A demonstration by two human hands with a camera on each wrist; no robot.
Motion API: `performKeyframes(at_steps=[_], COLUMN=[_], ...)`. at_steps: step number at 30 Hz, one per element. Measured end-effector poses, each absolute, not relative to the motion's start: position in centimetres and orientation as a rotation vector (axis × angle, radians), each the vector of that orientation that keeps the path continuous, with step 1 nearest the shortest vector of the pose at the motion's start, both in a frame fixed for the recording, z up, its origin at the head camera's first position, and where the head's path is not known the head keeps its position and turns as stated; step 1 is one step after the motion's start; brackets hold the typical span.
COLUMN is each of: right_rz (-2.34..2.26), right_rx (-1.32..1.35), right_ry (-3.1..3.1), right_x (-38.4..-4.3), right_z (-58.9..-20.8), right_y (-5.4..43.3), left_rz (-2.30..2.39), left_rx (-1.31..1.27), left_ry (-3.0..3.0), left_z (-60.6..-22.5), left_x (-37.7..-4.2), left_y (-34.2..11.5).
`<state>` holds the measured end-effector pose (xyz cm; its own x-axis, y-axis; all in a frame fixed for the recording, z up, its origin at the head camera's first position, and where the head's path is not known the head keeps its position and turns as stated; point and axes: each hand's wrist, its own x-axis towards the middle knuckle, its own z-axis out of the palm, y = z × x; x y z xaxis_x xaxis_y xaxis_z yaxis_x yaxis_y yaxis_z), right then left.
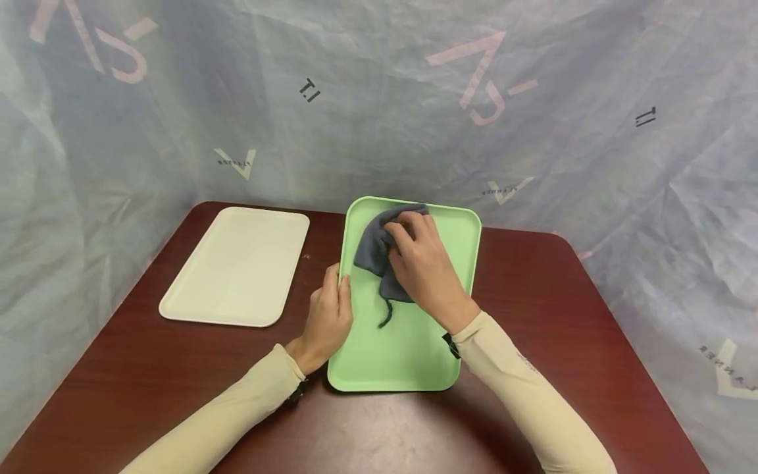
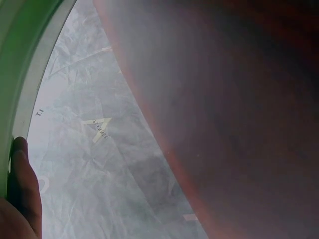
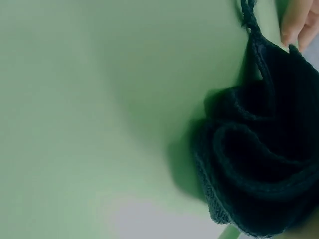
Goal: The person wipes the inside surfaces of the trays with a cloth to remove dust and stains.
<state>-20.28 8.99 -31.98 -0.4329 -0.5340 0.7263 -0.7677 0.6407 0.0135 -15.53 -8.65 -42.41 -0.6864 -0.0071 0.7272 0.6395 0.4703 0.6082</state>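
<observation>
A light green tray (image 1: 391, 352) is held up over the table at the centre of the head view, its inner face toward me. My left hand (image 1: 329, 316) grips its left edge, thumb on the inside. In the left wrist view the fingers (image 2: 30, 184) lie along the tray's rim (image 2: 22, 74). My right hand (image 1: 423, 266) pinches a bunched dark blue-grey cloth (image 1: 373, 247) against the tray's upper part. A thin cord loop hangs from the cloth's lower end. Folds of the cloth (image 3: 264, 164) fill the right side of the right wrist view.
A white tray (image 1: 237, 266) lies flat on the dark red-brown table (image 1: 562, 342), to the left of the green one. Grey printed sheeting (image 1: 367, 118) hangs behind the table and along both sides.
</observation>
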Motion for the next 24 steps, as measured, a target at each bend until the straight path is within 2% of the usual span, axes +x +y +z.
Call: performKeyframes(at_steps=[9, 24], right_rz=[0.369, 0.373], right_rx=[1.094, 1.112], right_ry=[-2.126, -2.116], right_x=[-19.9, -19.2], right_z=[-30.9, -31.6], right_y=[5.2, 4.4], left_rz=[-1.223, -1.232], left_rx=[-0.519, -0.525], left_ry=[-2.036, -2.008], left_z=[-42.6, -42.4], left_x=[-15.6, -15.5], left_y=[-8.7, -9.4])
